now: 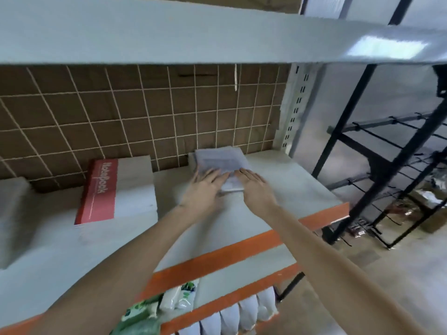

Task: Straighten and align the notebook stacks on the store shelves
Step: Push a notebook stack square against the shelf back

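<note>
Notebooks in a small pale stack lie far back on the shelf by the grid backing, and my left hand and right hand press flat, fingers straight, on its near end.

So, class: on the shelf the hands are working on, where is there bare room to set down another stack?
Bare shelf lies right of the pale stack, and between it and the red notebook stack. The left end is crowded.
</note>
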Demonstrator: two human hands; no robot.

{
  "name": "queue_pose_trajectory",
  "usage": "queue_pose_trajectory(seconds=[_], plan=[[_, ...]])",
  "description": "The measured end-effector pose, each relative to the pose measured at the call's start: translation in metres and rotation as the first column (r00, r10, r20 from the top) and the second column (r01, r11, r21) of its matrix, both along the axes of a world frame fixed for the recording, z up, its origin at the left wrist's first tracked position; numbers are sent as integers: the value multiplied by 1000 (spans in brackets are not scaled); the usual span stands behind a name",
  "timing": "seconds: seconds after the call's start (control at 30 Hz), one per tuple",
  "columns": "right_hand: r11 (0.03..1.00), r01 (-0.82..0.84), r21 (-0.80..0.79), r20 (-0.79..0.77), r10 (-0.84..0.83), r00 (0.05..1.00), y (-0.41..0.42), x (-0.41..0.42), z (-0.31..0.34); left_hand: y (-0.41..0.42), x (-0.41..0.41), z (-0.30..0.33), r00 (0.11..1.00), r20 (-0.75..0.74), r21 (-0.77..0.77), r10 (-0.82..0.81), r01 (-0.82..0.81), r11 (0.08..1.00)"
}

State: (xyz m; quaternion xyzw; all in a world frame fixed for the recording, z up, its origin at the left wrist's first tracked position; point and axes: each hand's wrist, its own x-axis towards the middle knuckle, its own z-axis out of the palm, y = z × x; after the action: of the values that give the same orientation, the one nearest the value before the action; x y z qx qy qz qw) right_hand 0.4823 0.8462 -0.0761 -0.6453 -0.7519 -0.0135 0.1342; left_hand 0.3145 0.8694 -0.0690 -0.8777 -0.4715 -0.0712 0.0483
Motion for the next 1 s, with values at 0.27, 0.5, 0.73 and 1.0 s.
queue_pose_trajectory(seconds=[0.27, 0.5, 0.73, 1.0], plan=[[878, -399, -264, -178, 362, 915, 40, 53, 11, -7, 20, -9, 993, 51, -104, 105, -99, 990], [827, -530, -187, -402, 427, 810, 46, 78, 11, -36, 17, -8, 912, 103, -182, 397, -375, 909], [880, -438, -183, -635, 235, 736, 34, 92, -2, -51, 22, -4, 797, 368, -298, 479, -387, 872], [877, -431, -215, -560, 251, 790, 36, 90, -3, -53, 19, -16, 750, 450, -236, 484, -423, 875]])
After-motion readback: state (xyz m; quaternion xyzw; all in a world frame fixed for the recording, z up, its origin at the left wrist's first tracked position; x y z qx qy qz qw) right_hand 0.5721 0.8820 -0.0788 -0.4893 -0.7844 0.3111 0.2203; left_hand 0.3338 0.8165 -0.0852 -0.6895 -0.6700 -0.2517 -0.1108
